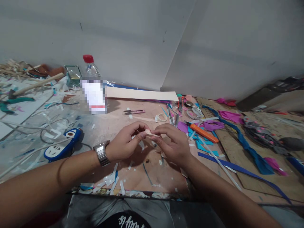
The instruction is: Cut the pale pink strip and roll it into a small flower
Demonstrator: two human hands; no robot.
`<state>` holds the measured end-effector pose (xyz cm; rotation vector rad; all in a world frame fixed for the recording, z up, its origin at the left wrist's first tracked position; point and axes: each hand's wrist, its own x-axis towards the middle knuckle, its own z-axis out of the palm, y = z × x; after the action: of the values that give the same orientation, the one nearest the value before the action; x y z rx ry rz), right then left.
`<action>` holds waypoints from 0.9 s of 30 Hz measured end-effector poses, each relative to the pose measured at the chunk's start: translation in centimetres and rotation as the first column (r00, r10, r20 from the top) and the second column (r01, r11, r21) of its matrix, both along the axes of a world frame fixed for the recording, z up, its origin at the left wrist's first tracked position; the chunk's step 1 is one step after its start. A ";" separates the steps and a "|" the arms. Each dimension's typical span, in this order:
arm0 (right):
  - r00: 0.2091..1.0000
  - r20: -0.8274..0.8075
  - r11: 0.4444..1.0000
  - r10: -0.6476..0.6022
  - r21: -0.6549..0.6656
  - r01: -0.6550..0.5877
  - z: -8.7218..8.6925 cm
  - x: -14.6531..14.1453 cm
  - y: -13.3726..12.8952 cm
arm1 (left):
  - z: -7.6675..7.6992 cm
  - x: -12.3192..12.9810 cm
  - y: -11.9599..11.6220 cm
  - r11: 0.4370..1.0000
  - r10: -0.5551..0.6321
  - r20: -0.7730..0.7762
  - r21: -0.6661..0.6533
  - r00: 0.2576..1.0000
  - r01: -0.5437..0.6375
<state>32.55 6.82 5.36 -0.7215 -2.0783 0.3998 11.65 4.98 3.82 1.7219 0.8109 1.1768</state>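
Observation:
Both hands meet over the middle of the table, pinching one small pale, pinkish piece (148, 132) between the fingertips; its exact kind is too small to tell. My left hand (125, 141), with a metal watch (102, 153) on its wrist, is closed on the piece's left end. My right hand (174, 144) grips it from the other side with thumb and fingers. Just beyond the hands lie thread snips (134, 112) and a roll of pale tape (162, 117). An orange utility knife (204, 133) rests to the right of my right hand.
A blue and white power strip (62, 145) with cables is at left. Behind it stand a red-capped bottle (91, 68) and a blurred phone-like screen (95, 96). A long cream strip (142, 94) lies along the wall. Paper scraps, blue ribbon (239, 141) and cardboard (234, 152) cover the right.

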 end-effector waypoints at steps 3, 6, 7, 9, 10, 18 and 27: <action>1.000 0.013 1.000 0.005 -0.004 -0.005 0.0 0.0 0.0 | -0.1 0.0 0.0 1.000 -0.003 0.022 -0.022 1.000 0.003; 1.000 0.022 1.000 0.004 0.004 -0.004 0.0 0.0 0.0 | -0.2 -0.1 0.0 0.998 0.002 0.043 -0.055 0.999 0.000; 1.000 0.027 1.000 0.002 0.007 -0.002 0.0 0.0 0.0 | -0.3 -0.1 0.0 0.998 0.004 0.045 -0.065 0.999 -0.001; 0.999 0.038 1.000 -0.001 -0.005 0.001 0.2 0.0 -0.1 | -0.2 -0.1 0.0 0.997 0.008 0.037 -0.071 0.999 -0.006; 0.999 0.046 1.000 0.004 -0.026 -0.003 0.3 0.0 -0.2 | -0.1 -0.1 0.0 0.998 0.007 0.032 -0.064 0.999 -0.005; 0.996 0.069 0.982 0.054 -0.184 -0.040 0.6 0.1 -0.4 | 0.4 0.2 -0.4 0.995 -0.063 0.064 -0.078 0.996 0.068; 0.997 0.073 0.992 -0.021 -0.125 0.030 0.3 0.0 -0.2 | 0.7 0.2 -0.2 0.998 0.051 -0.002 -0.025 0.999 -0.051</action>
<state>32.55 6.60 5.67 -0.8477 -2.1231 0.5010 11.89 4.74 4.49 1.6902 0.8714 1.1947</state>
